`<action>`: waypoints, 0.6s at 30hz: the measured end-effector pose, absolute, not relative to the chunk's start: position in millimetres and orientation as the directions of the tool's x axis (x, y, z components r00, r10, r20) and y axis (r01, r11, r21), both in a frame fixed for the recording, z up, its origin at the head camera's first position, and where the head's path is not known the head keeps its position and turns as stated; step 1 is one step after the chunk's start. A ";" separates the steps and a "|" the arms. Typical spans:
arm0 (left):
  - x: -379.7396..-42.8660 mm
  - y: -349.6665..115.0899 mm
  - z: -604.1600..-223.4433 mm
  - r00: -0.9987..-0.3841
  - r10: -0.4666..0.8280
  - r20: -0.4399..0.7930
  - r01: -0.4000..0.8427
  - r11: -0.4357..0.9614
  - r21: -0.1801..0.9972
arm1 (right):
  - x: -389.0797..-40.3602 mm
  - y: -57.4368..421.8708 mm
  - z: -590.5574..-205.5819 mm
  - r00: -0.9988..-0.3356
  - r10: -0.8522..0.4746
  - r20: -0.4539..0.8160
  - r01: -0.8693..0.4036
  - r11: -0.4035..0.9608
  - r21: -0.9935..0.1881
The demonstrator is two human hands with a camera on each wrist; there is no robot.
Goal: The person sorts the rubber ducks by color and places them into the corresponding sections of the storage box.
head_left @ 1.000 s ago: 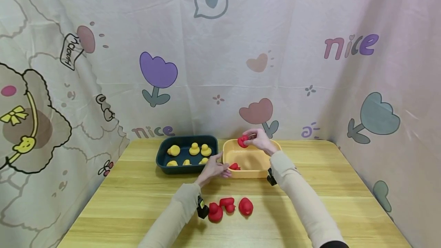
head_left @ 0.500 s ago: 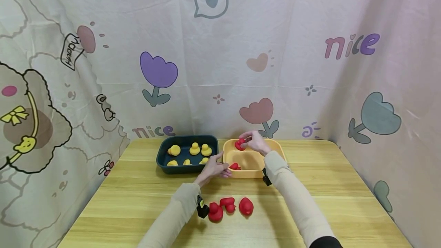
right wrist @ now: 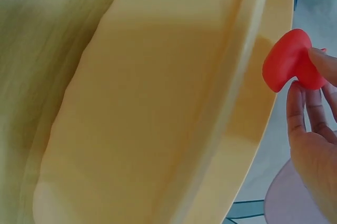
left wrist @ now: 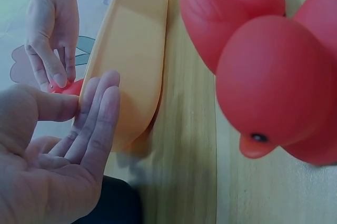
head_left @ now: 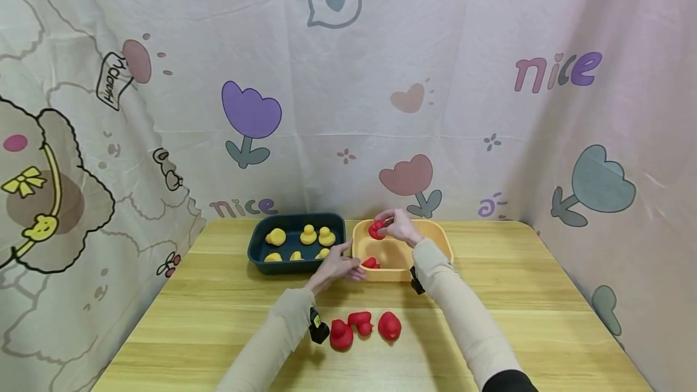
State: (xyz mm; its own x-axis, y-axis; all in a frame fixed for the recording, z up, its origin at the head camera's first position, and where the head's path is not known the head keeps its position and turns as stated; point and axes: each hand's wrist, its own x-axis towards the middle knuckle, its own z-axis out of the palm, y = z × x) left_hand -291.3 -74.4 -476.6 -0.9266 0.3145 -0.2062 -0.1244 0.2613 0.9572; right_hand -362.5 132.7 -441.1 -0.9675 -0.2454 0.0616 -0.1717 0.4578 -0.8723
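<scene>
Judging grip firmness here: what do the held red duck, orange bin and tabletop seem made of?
Red duck: probably vinyl or rubber, matte; smooth, rounded, moulded-looking body without strong shine.
Orange bin: likely plastic, faintly glossy; pale sheen along the rim.
Tabletop: wood or wood-look laminate, satin; grain and plank lines show, but can't settle which.

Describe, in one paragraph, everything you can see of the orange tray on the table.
The orange tray is rectangular with rounded corners, raised walls and a lipped rim, and looks like smooth plastic. It stands upright on the wooden table, just right of the dark blue tray. The left hand pinches its near left rim. One red duck, partly hidden, lies inside near that corner; the right hand holds another red duck over the tray.
</scene>
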 end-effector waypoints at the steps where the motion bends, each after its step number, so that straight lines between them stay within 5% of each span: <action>1: -291.2 -74.4 -476.3 -0.926 0.316 -0.206 -0.125 0.258 0.958 | -362.4 132.2 -441.2 -0.967 -0.245 0.066 -0.175 0.457 -0.872; 18: -290.6 -74.4 -477.7 -0.928 0.316 -0.196 -0.128 0.223 0.966 | -328.1 152.2 -442.0 -0.925 -0.273 0.263 -0.339 0.283 -0.897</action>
